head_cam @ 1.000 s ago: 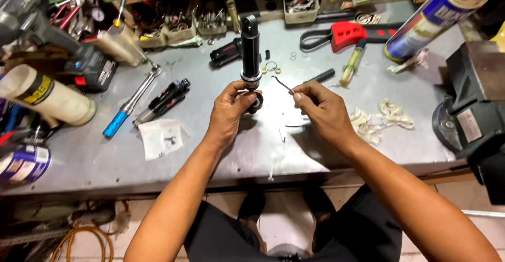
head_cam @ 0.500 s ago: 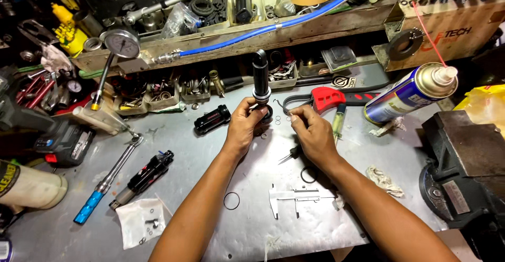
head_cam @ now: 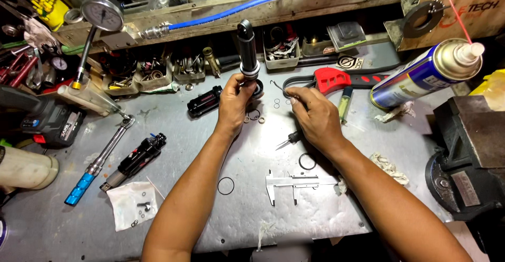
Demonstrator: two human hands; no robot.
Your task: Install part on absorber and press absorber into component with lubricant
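A grey metal bench point(head_cam: 368, 136) is strewn with tools. Small trays point(head_cam: 189, 73) behind are filled with parts. The upright black cylinder point(head_cam: 247, 46) is gripped by the left hand point(head_cam: 234, 101); a hooked pick point(head_cam: 279, 89) is pinched by the right hand point(head_cam: 313, 117).

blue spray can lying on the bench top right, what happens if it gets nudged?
The spray can lies on its side on the flat metal bench, so it would probably roll. The rag beside it might check it on that side. Its smooth round body likely slips in a greasy hand.

free: bench point(head_cam: 210, 136) left of forearm | obstacles: caliper point(head_cam: 300, 183), O-rings point(head_cam: 225, 186)
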